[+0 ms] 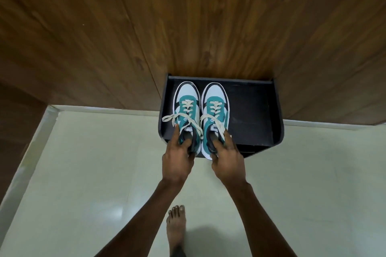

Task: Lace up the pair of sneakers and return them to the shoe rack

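Bare toes of one foot (176,223) are seen on the pale tiled floor (83,173), between two forearms stretched forward. Each hand is curled over the heel collar of a shoe: the left hand (177,157) is closed on the left sneaker (187,108), fingers tucked into its opening, and the right hand (228,160) is closed likewise on the right sneaker (215,108). Both laced sneakers are set side by side, toes toward the wooden wall (188,16), on the left half of the black shoe rack (254,110) top shelf.
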`<state>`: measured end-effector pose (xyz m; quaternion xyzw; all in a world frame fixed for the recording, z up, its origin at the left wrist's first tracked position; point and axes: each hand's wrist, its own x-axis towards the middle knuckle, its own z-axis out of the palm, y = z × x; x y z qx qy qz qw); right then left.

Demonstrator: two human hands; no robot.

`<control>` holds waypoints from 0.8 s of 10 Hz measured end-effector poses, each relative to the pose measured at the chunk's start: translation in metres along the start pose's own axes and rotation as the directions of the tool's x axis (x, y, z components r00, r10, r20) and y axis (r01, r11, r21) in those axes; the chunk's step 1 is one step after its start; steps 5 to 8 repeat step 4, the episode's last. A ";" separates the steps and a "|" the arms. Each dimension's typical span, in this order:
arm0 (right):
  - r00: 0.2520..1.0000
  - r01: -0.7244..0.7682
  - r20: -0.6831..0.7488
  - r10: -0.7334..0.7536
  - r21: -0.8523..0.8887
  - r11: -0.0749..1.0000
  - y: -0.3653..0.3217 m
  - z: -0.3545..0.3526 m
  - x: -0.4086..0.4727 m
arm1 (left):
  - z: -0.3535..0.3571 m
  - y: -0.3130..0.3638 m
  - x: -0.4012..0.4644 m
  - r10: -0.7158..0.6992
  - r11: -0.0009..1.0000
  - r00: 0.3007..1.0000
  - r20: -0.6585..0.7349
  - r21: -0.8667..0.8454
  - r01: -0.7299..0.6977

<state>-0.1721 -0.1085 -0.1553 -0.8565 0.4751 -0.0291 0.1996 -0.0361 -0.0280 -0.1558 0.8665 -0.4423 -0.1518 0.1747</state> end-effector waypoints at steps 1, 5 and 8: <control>1.000 0.001 -0.024 0.000 0.052 0.999 -0.003 -0.004 0.008 | -0.004 -0.007 0.012 0.057 0.998 0.998 0.040 0.003 -0.057; 0.965 -0.075 -0.242 0.102 0.121 0.990 -0.039 -0.064 0.010 | -0.088 0.022 0.016 -0.022 0.998 0.996 0.083 -0.058 0.027; 0.965 -0.075 -0.242 0.102 0.121 0.990 -0.039 -0.064 0.010 | -0.088 0.022 0.016 -0.022 0.998 0.996 0.083 -0.058 0.027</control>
